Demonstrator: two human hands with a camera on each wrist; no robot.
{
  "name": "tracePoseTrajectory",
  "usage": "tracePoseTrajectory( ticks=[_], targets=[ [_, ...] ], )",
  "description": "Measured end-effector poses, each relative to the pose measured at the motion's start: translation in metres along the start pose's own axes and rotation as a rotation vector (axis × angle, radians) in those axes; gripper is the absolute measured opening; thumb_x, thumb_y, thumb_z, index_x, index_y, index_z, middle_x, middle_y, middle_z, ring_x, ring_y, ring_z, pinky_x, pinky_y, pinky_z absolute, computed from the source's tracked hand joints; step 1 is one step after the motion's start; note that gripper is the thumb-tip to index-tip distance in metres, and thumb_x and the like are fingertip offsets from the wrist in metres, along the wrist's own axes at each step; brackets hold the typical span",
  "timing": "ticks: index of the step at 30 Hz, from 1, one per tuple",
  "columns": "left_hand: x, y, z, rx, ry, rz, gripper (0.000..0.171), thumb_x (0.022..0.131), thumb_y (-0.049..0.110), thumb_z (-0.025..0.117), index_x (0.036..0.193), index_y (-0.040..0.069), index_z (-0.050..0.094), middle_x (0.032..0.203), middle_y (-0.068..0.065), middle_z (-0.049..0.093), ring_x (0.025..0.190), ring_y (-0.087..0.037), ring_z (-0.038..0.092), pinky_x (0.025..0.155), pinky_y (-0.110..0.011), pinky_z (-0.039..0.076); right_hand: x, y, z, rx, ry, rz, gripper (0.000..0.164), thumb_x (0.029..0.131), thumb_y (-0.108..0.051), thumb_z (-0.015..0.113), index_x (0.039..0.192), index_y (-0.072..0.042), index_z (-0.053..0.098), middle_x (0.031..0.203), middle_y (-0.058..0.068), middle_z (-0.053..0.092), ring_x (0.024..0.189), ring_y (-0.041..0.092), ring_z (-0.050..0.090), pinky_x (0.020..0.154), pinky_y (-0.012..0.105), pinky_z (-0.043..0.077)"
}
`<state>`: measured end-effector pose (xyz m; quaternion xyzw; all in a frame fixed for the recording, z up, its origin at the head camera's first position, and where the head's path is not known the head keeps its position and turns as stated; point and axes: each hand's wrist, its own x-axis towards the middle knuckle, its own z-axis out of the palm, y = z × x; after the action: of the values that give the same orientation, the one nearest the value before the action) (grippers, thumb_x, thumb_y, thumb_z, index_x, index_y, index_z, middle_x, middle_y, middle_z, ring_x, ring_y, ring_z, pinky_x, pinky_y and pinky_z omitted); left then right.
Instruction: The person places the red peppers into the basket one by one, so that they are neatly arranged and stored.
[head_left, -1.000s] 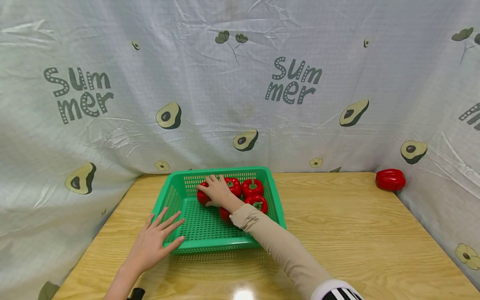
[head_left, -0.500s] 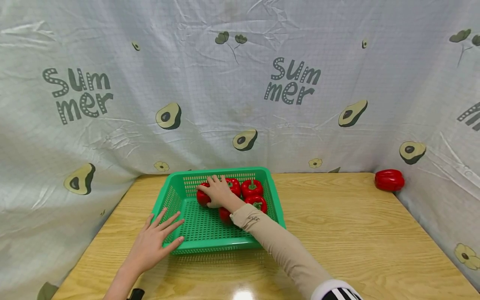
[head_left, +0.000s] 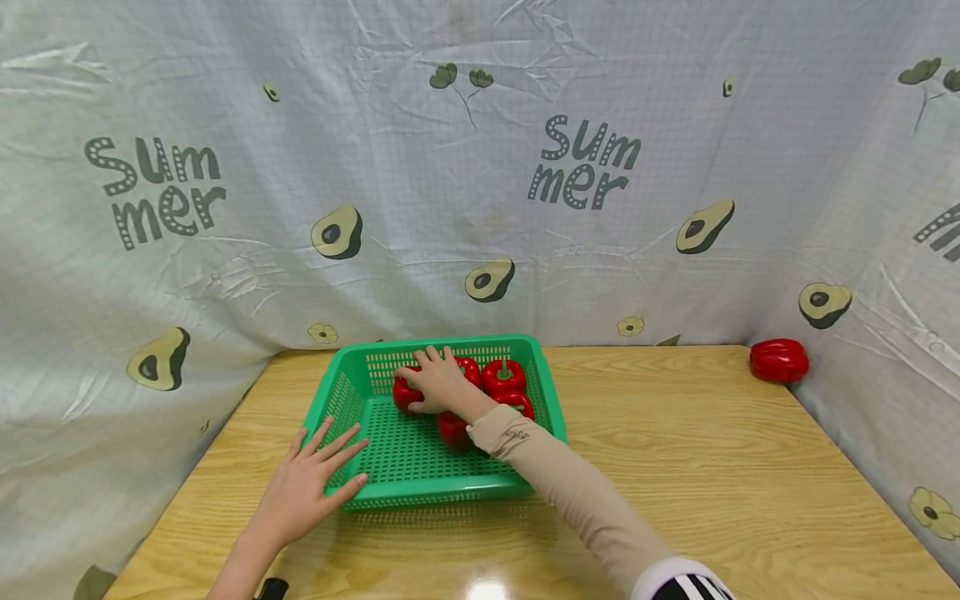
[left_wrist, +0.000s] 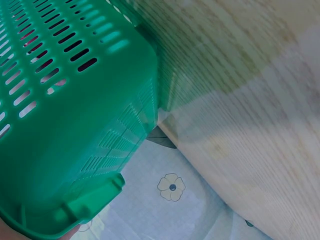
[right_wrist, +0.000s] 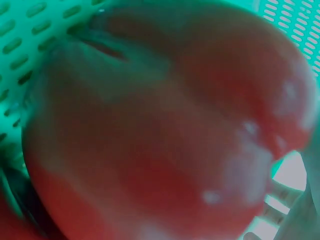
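A green plastic basket (head_left: 442, 486) with slotted walls holds several red bell peppers. My right hand (head_left: 442, 387) reaches in from the right, its fingers spread over a bell pepper (head_left: 406, 398) at the back left of the group. Under my wrist sits another bell pepper (head_left: 453, 433), while more peppers (head_left: 504, 377) fill the back right corner, partly hidden by my hand and sleeve. A large blurred pepper (right_wrist: 165, 135) fills the right wrist view. My left hand (head_left: 296, 492) rests with fingers spread on the basket's left front rim; the left wrist view shows the basket's outer wall (left_wrist: 75, 120).
One more red pepper (head_left: 779, 361) lies at the far right back corner of the wooden table (head_left: 675, 450). A pale curtain (head_left: 420, 167) printed with avocados and lettering hangs behind and on both sides.
My right hand has shifted slightly right and its fingers have loosened, so more of the back left pepper and the front pepper shows. The left hand stays in place.
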<state>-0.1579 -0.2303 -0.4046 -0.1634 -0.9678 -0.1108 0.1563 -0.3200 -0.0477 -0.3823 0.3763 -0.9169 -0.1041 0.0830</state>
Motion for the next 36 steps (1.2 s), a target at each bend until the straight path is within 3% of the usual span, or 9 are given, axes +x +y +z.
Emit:
tracePoseTrajectory(
  ticks=[16, 25, 36],
  targets=[
    [0.001, 0.000, -0.001, -0.002, -0.009, -0.001, 0.047, 0.081, 0.042, 0.059, 0.123, 0.020, 0.056, 0.134, -0.004, 0.048, 0.131, -0.038, 0.028, 0.104, -0.058, 0.019, -0.024, 0.024, -0.031, 0.061, 0.053, -0.046, 0.057, 0.084, -0.051, 0.051, 0.135, -0.034, 0.035, 0.132, 0.004, 0.038, 0.114, 0.021, 0.034, 0.094, 0.043, 0.033],
    [0.001, -0.002, 0.000, -0.009, 0.000, 0.002, 0.047, 0.082, 0.041, 0.059, 0.123, 0.019, 0.056, 0.135, -0.004, 0.047, 0.131, -0.039, 0.028, 0.105, -0.057, 0.016, -0.053, 0.045, -0.048, 0.067, 0.126, -0.108, 0.056, 0.084, -0.049, 0.053, 0.135, -0.034, 0.036, 0.135, 0.006, 0.038, 0.117, 0.024, 0.034, 0.096, 0.047, 0.031],
    [0.001, -0.003, -0.001, -0.003, 0.005, 0.009, 0.048, 0.082, 0.042, 0.058, 0.124, 0.020, 0.055, 0.136, -0.004, 0.045, 0.131, -0.039, 0.027, 0.109, -0.053, 0.012, -0.083, 0.058, -0.052, 0.084, 0.219, -0.173, 0.054, 0.084, -0.047, 0.054, 0.134, -0.033, 0.038, 0.130, 0.005, 0.041, 0.112, 0.022, 0.035, 0.093, 0.046, 0.031]
  ],
)
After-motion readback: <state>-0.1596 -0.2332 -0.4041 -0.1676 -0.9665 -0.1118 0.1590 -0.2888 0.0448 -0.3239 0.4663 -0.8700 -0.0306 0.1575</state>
